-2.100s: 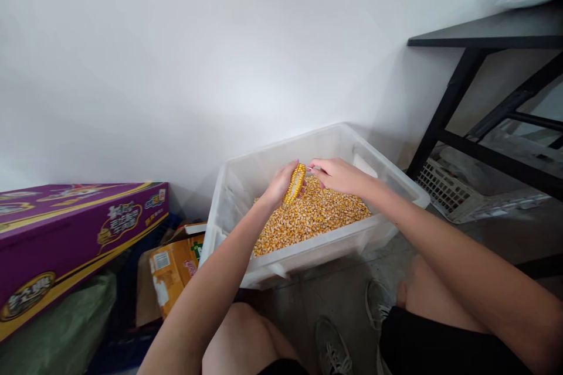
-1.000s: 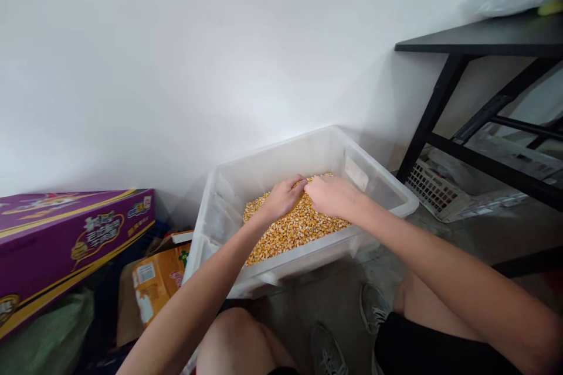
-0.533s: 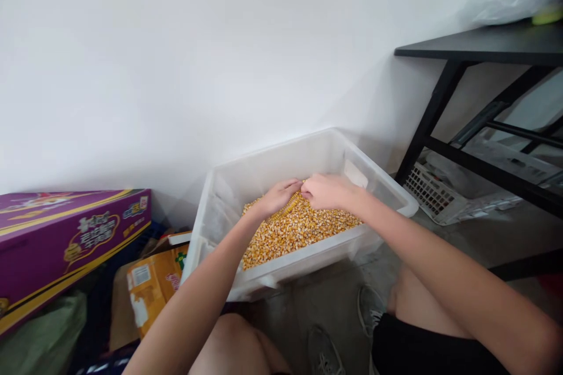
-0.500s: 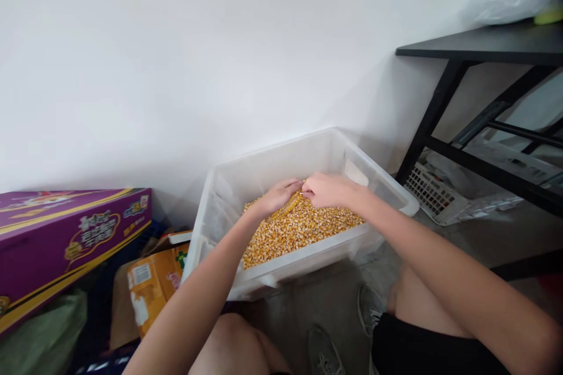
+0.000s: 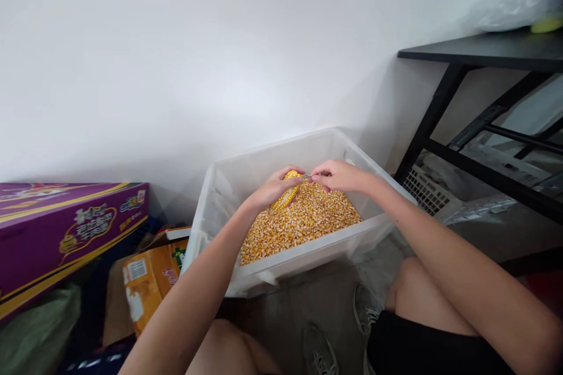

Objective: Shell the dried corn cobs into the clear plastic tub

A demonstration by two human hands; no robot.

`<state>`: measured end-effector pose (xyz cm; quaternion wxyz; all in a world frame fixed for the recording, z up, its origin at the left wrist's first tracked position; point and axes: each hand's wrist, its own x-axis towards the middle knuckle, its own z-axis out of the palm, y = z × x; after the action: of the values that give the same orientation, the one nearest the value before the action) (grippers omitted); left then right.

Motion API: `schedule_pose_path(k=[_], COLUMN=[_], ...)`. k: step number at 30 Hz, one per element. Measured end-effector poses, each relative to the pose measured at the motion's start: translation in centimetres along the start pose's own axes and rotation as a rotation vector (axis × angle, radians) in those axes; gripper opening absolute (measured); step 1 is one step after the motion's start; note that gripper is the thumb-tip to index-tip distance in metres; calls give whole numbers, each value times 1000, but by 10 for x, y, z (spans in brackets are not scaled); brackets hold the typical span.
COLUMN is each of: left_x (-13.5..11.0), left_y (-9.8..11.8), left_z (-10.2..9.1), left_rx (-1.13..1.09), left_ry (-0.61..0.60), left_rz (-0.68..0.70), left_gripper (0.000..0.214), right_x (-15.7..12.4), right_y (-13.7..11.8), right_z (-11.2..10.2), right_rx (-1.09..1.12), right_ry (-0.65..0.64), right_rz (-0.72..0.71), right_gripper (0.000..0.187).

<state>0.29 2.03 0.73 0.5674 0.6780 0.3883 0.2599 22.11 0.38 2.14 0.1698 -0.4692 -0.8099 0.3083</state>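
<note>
My left hand (image 5: 275, 187) is closed around a corn cob (image 5: 285, 199), held at a slant above loose corn kernels (image 5: 303, 220). Most of the cob carries yellow kernels, and a paler strip shows along its side. My right hand (image 5: 336, 176) pinches a thin metal tool (image 5: 307, 176) whose tip points at the cob's upper end; its exact kind is too small to make out. Both hands are inside the translucent plastic bin (image 5: 303, 248), over the heap of kernels.
A purple printed carton (image 5: 74, 228) and an orange box (image 5: 152, 275) lie left of the bin. On the right stands a black table (image 5: 479, 50), with a white plastic basket (image 5: 433, 190) beneath it. A white wall rises behind; my shoes (image 5: 319, 348) are close in front.
My right hand has moved slightly right and up, away from the cob, with the thin tool now visible. My left hand has lifted and tilted the cob, showing more of it.
</note>
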Motion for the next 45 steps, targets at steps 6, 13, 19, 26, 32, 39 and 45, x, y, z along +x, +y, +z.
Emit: schedule_pose_path(k=[6, 13, 19, 26, 32, 39, 45], left_x=[1, 0, -1, 1, 1, 1, 1], left_y=[-5, -3, -2, -7, -6, -5, -4], left_z=[-2, 0, 4, 5, 9, 8, 10], left_rx=[67, 136, 179, 160, 300, 508, 653], left_ry=[-22, -55, -12, 11, 60, 142, 175], left_rz=[26, 49, 64, 79, 185, 255, 225], left_gripper=[49, 53, 50, 36, 25, 20, 21], right_x=[-2, -6, -8, -12, -15, -17, -19], right_y=[3, -10, -16, -27, -36, -44, -49], right_z=[0, 4, 9, 18, 27, 27, 31], right_rx=[-50, -244, -356, -505, -658, -737, -785], right_ry=[35, 13, 16, 120, 125, 101, 81], right_rz=[6, -79, -41, -26, -9, -19, 2], right_gripper=[30, 31, 31, 33, 31, 29, 35])
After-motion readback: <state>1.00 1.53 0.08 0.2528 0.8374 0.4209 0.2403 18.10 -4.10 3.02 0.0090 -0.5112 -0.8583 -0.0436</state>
